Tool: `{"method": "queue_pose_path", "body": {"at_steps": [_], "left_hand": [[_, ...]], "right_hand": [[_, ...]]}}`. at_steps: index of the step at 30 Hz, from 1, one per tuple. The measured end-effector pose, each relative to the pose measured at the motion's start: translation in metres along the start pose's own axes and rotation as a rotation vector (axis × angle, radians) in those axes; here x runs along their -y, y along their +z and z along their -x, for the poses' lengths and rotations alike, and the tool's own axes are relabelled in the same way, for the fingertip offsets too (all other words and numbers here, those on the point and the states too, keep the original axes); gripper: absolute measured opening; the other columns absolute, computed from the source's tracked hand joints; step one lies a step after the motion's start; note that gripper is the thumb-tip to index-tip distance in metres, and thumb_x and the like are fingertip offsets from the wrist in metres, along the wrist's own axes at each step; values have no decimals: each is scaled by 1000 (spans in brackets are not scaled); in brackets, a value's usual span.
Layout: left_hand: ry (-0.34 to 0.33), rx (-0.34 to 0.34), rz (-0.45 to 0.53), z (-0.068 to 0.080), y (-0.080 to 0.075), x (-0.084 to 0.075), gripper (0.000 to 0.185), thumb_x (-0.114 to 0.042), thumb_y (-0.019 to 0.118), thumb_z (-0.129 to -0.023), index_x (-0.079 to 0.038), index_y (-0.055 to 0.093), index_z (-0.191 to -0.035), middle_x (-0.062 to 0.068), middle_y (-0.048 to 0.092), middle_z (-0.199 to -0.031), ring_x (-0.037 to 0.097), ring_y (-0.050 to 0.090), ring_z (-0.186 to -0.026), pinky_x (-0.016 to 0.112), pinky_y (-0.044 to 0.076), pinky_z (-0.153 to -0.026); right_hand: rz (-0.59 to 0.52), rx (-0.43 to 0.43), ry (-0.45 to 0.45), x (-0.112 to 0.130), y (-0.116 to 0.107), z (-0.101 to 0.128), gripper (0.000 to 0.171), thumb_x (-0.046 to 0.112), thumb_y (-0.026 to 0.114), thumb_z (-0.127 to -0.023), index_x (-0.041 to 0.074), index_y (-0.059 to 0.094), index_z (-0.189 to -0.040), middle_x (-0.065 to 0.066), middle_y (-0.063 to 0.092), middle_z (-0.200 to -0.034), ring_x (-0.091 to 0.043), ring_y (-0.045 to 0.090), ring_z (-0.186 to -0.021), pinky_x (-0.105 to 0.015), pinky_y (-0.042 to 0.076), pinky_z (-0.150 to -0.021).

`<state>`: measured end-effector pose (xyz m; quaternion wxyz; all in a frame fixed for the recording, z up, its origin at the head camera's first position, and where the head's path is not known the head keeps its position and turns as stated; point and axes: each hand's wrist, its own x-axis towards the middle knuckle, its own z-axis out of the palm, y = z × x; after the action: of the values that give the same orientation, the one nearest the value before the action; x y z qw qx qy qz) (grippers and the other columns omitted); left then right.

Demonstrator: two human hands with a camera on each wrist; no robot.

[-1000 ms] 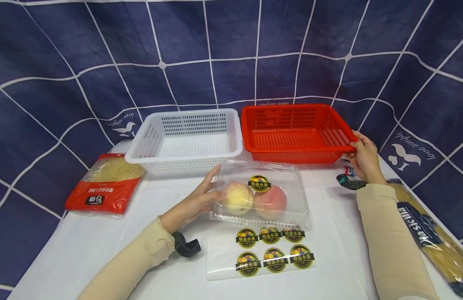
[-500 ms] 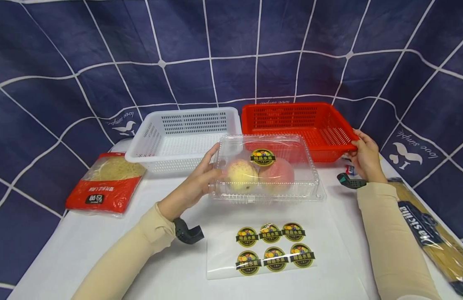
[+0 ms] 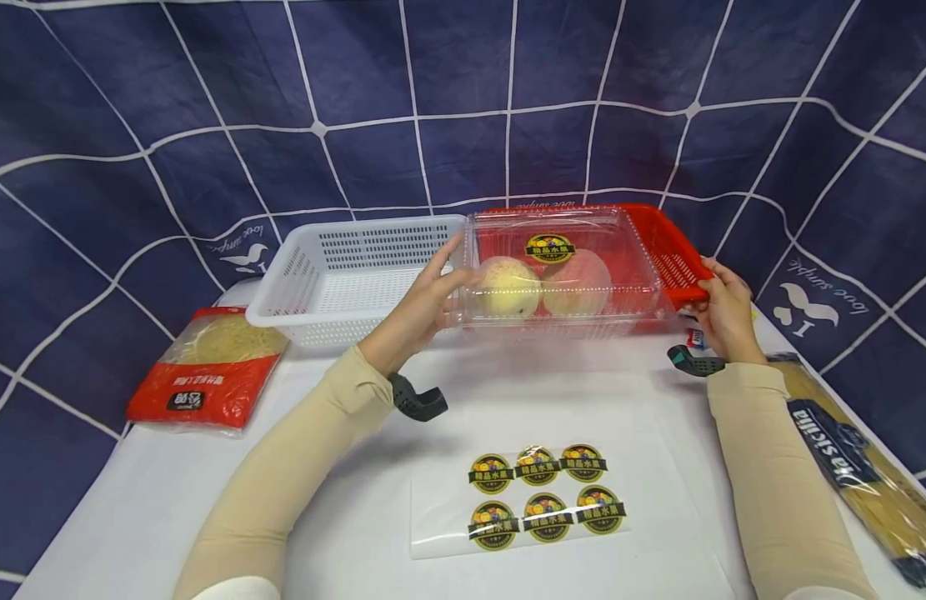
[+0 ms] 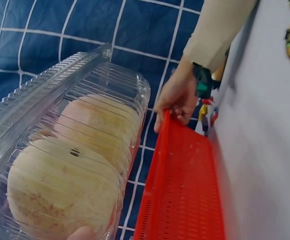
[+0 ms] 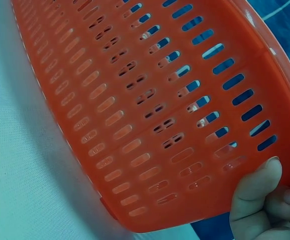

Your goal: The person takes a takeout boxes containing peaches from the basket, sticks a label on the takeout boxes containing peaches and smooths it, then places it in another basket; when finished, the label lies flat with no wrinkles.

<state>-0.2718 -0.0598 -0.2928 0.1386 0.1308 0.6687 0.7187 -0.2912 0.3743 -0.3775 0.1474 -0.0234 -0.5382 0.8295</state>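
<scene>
My left hand (image 3: 420, 310) holds the left end of a clear plastic clamshell box (image 3: 643, 292), raised over the red basket. Inside sit two round, peach-like fruits, one yellow (image 3: 509, 287) and one pink (image 3: 578, 283); a round black-and-gold label (image 3: 550, 247) is on the lid. In the left wrist view the box (image 4: 112, 75) hangs above the basket's rim, with a fingertip showing under the fruit. My right hand (image 3: 727, 310) grips the right rim of the red plastic basket (image 3: 676, 262). The right wrist view shows the thumb (image 5: 259, 187) on the basket's slotted wall (image 5: 150, 115).
A white basket (image 3: 282, 287) stands directly left of the red one. A sheet of round labels (image 3: 545, 542) lies at the front. At left is a red bag of noodles (image 3: 207, 371), at right a long pasta packet (image 3: 845, 458). A blue curtain (image 3: 463, 83) hangs behind.
My left hand has lifted the clamshell box off the label sheet and carried it away from me and slightly right, over the red basket. The right hand keeps its hold on the rim.
</scene>
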Motion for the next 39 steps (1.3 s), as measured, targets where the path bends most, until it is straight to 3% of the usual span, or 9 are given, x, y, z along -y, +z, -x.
{"method": "queue_pose_path", "body": {"at_steps": [4,9,15,18,22,29,33,35,39], "left_hand": [[0,-30,41,-23,11,-3,87,-24,63,-96,-34,23,-173,8,17,-178,47,48,-144,57,52,-108],[-6,-74,84,-53,27,-3,83,-24,63,-98,-33,27,-173,7,32,-172,43,59,-130,44,57,-93],[-17,-107,123,-86,49,0,80,-28,61,-103,-29,24,-174,14,38,-168,48,52,-138,56,58,-104],[-34,-132,130,-98,59,4,81,-28,61,-103,-28,22,-174,15,37,-168,46,54,-137,51,63,-96],[-42,-166,108,-112,73,10,82,-29,62,-103,-24,21,-174,15,39,-167,34,60,-126,38,67,-76],[-48,-238,49,-131,84,22,82,-26,61,-102,-15,22,-173,18,50,-160,26,62,-124,45,66,-84],[-84,-270,-2,-138,89,30,81,-22,60,-102,-11,22,-173,20,49,-158,19,57,-91,38,59,-71],[-103,-277,-22,-140,92,32,79,-20,59,-103,-10,22,-172,21,46,-159,18,48,-82,38,55,-73],[-125,-284,-60,-145,95,35,75,-18,58,-107,-7,23,-172,19,39,-167,21,47,-92,45,56,-92]], "right_hand": [[-15,2,-8,0,-1,-1,35,-1,34,-111,8,44,-143,-6,48,-130,-9,62,-67,-17,59,-62],[-16,4,-20,-2,-3,-2,33,-2,33,-111,9,46,-138,-4,53,-124,-10,58,-59,-18,59,-61],[12,-15,-35,-4,-3,-2,35,0,34,-111,9,44,-143,-4,52,-130,-8,57,-60,-17,59,-62],[27,-22,-28,-5,-1,-2,41,1,34,-111,5,40,-152,-5,50,-135,-8,54,-62,-16,59,-62],[45,-33,-22,-4,0,-2,44,1,34,-112,3,37,-156,-5,49,-138,-8,51,-63,-16,59,-63],[79,-32,-21,-4,1,-2,46,3,35,-112,4,36,-158,-8,45,-146,-8,51,-68,-15,58,-66],[76,-31,-14,-4,0,-1,44,3,36,-112,5,38,-157,-5,49,-140,-8,55,-69,-16,60,-68],[81,-29,-12,-3,-1,0,44,3,36,-113,5,38,-157,-6,48,-141,-8,57,-71,-16,60,-69],[79,-32,-14,-3,-2,0,47,3,35,-113,5,36,-160,-7,46,-146,-7,57,-72,-16,60,-69]]}}
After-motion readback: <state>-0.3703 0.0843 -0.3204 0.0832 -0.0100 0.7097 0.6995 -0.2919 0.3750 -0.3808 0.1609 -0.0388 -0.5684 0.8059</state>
